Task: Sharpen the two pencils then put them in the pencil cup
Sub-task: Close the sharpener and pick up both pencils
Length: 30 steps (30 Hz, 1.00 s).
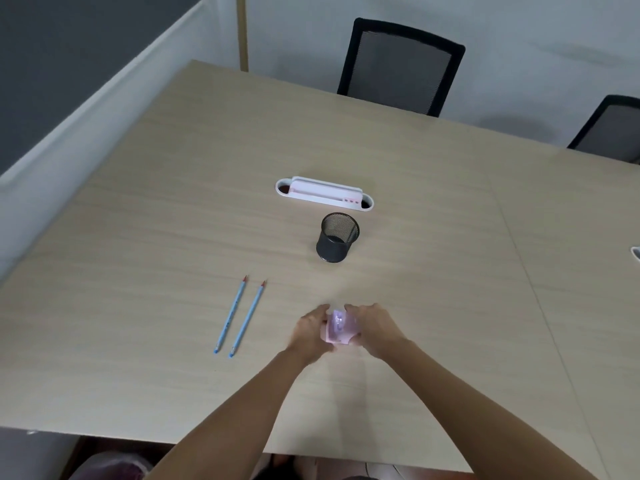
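Observation:
Two light-blue pencils lie side by side on the table, tips pointing away: the left pencil [231,314] and the right pencil [248,319]. To their right, a small pink sharpener [338,328] sits between both hands, slightly blurred. My left hand [309,332] grips its left side and my right hand [372,328] grips its right side. The black mesh pencil cup [337,237] stands upright farther back, empty as far as I can see.
A white and pink oblong case [325,195] lies behind the cup on the wooden table [450,271]. Two black mesh chairs [401,65] stand at the far edge. A white object [636,253] peeks in at the right border.

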Each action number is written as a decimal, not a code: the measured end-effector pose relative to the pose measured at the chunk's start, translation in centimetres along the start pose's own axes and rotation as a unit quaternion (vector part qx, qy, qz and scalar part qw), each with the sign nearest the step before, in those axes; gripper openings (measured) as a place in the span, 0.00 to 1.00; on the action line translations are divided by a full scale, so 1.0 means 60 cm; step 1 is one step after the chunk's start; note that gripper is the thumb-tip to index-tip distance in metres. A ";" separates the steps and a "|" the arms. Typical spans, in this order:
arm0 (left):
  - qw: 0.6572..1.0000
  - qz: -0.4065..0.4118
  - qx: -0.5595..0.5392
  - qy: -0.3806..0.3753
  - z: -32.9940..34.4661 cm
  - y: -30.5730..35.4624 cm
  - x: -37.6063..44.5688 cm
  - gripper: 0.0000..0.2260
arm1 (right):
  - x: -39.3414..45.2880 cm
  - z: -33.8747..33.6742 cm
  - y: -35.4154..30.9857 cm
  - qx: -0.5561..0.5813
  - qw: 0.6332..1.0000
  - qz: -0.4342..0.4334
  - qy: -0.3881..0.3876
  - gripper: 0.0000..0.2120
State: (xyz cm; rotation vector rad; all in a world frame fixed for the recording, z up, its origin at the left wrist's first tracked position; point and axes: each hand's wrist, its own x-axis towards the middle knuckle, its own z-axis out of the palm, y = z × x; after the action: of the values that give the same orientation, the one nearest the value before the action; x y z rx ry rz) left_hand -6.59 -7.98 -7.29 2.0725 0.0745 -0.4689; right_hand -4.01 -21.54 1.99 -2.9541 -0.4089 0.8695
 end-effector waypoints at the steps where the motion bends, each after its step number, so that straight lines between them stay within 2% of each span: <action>1: 0.999 -0.008 0.030 -0.030 -0.009 0.003 0.000 0.39 | 0.001 0.001 0.002 0.001 1.000 0.001 -0.005 0.10; 2: 0.998 -0.016 0.046 -0.043 -0.020 0.003 -0.001 0.39 | 0.002 0.003 0.005 -0.002 1.000 -0.003 -0.008 0.13; 3: 0.998 -0.025 0.046 -0.037 -0.034 -0.003 -0.003 0.34 | 0.006 0.009 0.011 -0.007 1.000 -0.009 -0.009 0.17; 5: 0.998 -0.054 0.011 0.031 -0.073 -0.015 -0.015 0.20 | 0.011 0.013 0.019 0.001 1.000 -0.017 -0.015 0.29; 7: 0.989 -0.085 -0.036 0.116 -0.120 -0.039 -0.027 0.12 | 0.012 0.000 0.015 0.016 1.000 -0.024 -0.007 0.36; 9: 0.974 -0.115 -0.069 0.185 -0.165 -0.066 -0.035 0.10 | 0.017 -0.019 0.001 0.046 0.997 -0.045 0.044 0.35; 12: 0.947 -0.164 0.038 0.274 -0.214 -0.099 -0.028 0.06 | 0.032 -0.030 -0.037 0.092 0.984 -0.085 0.122 0.27; 14: 0.939 -0.202 0.108 0.257 -0.228 -0.105 -0.016 0.14 | 0.045 -0.022 -0.069 0.110 0.985 -0.082 0.109 0.21; 17: 0.936 -0.232 0.197 0.175 -0.226 -0.105 0.003 0.23 | 0.072 0.009 -0.109 0.117 0.990 -0.062 0.043 0.12; 19: 0.932 -0.231 0.222 0.170 -0.219 -0.107 0.011 0.20 | 0.094 0.030 -0.124 0.112 0.993 -0.036 0.008 0.09; 22: 0.926 -0.233 0.248 0.163 -0.213 -0.118 0.019 0.15 | 0.122 0.049 -0.147 0.117 0.993 -0.004 -0.007 0.12; 25: 0.931 -0.242 0.217 0.163 -0.219 -0.122 0.011 0.16 | 0.154 0.056 -0.178 0.107 0.994 -0.003 -0.008 0.15; 28: 0.945 -0.234 0.126 0.193 -0.245 -0.129 -0.001 0.13 | 0.181 0.059 -0.220 0.169 0.985 0.027 0.015 0.22; 30: 0.948 -0.210 0.076 0.226 -0.270 -0.134 -0.010 0.10 | 0.197 0.062 -0.246 0.205 0.978 0.034 0.020 0.17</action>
State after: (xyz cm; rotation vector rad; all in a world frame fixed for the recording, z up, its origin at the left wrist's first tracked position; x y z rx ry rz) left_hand -4.24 9.93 -6.32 2.2848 0.7868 -0.2458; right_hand 0.01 -4.39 -5.80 -2.6101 -0.1085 0.7873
